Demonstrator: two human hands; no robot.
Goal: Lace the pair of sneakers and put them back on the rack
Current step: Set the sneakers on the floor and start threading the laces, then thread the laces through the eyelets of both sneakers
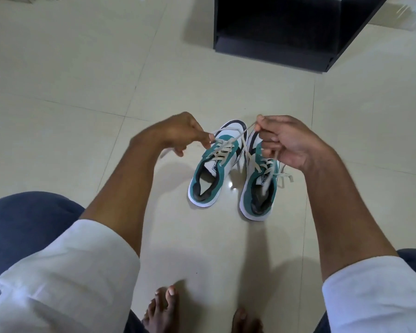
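Note:
Two white and teal sneakers stand side by side on the tiled floor, toes pointing away from me. The left sneaker (214,169) has a cream lace (240,134) crossed through its eyelets. My left hand (180,133) pinches one end of that lace beside the shoe's upper eyelets. My right hand (283,143) pinches the other end, which is pulled taut and raised over the toe. The right sneaker (259,191) is partly hidden under my right hand, and its lace ends lie loose to the right.
A black open shoe rack (274,48) stands on the floor ahead to the right, its lowest shelf dark. My bare feet (163,308) and blue-clad knees are at the bottom of the view. Pale tiled floor (82,92) surrounds the shoes.

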